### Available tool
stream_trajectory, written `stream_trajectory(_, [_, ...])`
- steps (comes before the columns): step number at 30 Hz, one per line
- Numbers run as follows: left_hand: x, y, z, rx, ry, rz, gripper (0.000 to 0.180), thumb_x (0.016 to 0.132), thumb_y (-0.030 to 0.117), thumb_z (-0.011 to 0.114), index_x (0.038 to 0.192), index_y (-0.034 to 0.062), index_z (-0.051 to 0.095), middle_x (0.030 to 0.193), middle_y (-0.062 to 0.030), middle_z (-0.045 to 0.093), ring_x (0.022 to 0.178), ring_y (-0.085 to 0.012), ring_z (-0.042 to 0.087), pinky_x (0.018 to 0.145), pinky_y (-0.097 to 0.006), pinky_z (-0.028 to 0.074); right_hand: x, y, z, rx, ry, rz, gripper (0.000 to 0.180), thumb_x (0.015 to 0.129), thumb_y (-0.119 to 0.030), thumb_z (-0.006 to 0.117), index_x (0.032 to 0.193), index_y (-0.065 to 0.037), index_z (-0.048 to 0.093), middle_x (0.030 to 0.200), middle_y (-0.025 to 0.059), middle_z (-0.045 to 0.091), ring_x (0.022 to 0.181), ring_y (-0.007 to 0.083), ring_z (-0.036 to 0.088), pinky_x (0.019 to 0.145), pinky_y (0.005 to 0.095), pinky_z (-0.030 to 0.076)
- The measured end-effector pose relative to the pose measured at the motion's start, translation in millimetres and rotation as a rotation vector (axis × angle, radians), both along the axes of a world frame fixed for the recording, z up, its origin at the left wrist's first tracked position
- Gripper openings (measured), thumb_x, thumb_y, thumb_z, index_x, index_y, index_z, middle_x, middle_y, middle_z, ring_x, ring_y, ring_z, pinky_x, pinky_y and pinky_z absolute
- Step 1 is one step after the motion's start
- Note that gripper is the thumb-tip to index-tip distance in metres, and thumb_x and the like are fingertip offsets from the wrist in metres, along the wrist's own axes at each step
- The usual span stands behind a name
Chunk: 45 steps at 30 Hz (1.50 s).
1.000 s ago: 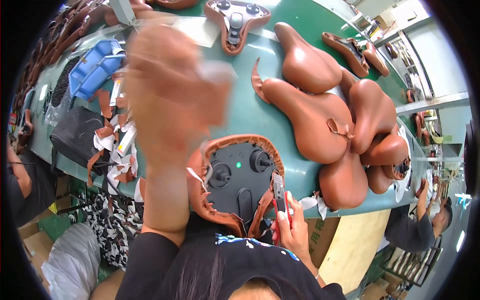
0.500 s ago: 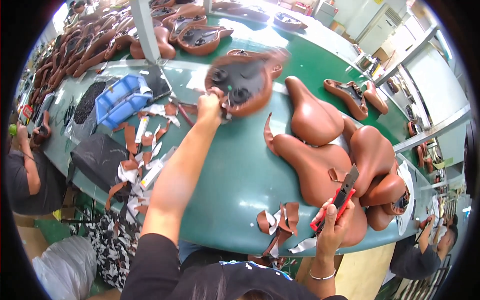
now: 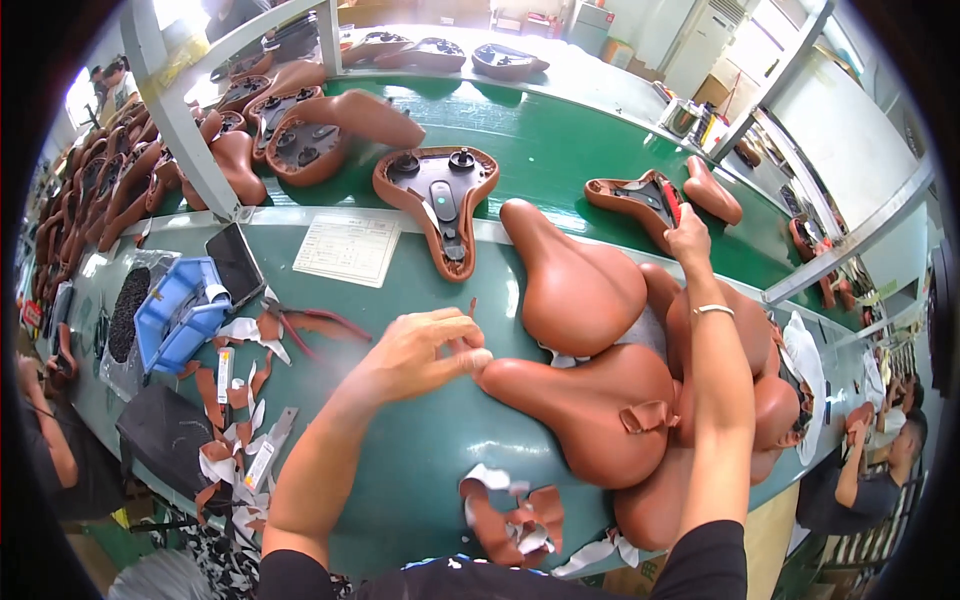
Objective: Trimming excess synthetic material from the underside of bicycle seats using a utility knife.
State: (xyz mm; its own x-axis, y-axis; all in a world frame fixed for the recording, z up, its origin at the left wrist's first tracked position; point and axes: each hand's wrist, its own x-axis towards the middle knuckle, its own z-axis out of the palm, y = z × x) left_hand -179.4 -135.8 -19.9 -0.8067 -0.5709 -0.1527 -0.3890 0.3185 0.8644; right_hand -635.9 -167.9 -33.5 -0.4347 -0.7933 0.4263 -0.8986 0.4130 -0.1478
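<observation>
My left hand (image 3: 425, 348) is pinched at the nose of a brown bicycle saddle (image 3: 590, 410), its fingertips at a thin brown strip (image 3: 473, 307) that sticks up there. The exact contact is hidden by the fingers. My right hand (image 3: 688, 240) reaches to the far right, closed around a red utility knife (image 3: 672, 200). The knife is over an upturned saddle (image 3: 635, 195); its blade is hard to make out. Between my arms lies another smooth saddle (image 3: 575, 285), top side up. Beyond my left hand, an upturned saddle (image 3: 440, 210) shows its black base.
More saddles (image 3: 770, 410) are heaped under my right forearm. Brown and white scraps (image 3: 515, 520) lie near the front edge. On the left are pliers (image 3: 325, 325), a blue bin (image 3: 185, 310) and a paper sheet (image 3: 347, 248). Metal posts (image 3: 170, 110) rise from the table.
The upturned saddle has left my left hand and now rests at the table's far side. That hand has come back to the saddle's nose. My right hand has carried the knife forward.
</observation>
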Motion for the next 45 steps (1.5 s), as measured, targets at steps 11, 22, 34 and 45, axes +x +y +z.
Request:
stream_trajectory(11, [-81,-113,-77,-0.128,0.456,0.962,0.054,0.095,0.042,0.05,0.13,0.0017,0.048,0.129,-0.0155,0.052,0.12,-0.0277,0.049,0.098,-0.04,0.039,-16,-34,-22,-0.033,-0.118,-0.113,0.031,0.074,-0.01,0.058,0.105,-0.011,0.054,0.101,0.0178,0.065,0.096,0.0408,0.061,0.081,0.0515,0.043])
stream_trajectory(22, [-45,4,0,0.437,1.137,0.787,0.051,0.089,0.038,0.06,0.123,0.0039,0.043,0.114,-0.0109,0.054,0.107,-0.0161,0.054,0.089,-0.035,0.044,283,117,69,-0.234,-0.285,0.971,0.032,0.072,-0.01,0.069,0.1,-0.001,0.054,0.092,0.0175,0.057,0.083,0.0375,0.054,0.071,0.0425,0.043])
stream_trajectory(34, [138,102,-28,0.641,0.42,0.742,0.034,0.08,0.037,0.065,0.095,0.0089,0.052,0.07,0.0049,0.045,0.058,-0.0039,0.041,0.05,-0.021,0.03,287,269,12,0.073,-0.683,0.808,0.049,0.084,-0.005,0.064,0.13,-0.005,0.048,0.083,0.0096,0.062,0.063,0.0131,0.059,0.053,0.0281,0.048])
stream_trajectory(45, [120,89,1,0.334,0.176,0.449,0.039,0.078,0.039,0.061,0.09,0.0026,0.052,0.079,-0.0002,0.046,0.073,-0.0097,0.043,0.064,-0.025,0.035,293,271,26,0.502,0.025,0.94,0.064,0.077,-0.007,0.058,0.138,-0.019,0.041,0.074,0.0137,0.049,0.056,0.0296,0.055,0.046,0.0407,0.044])
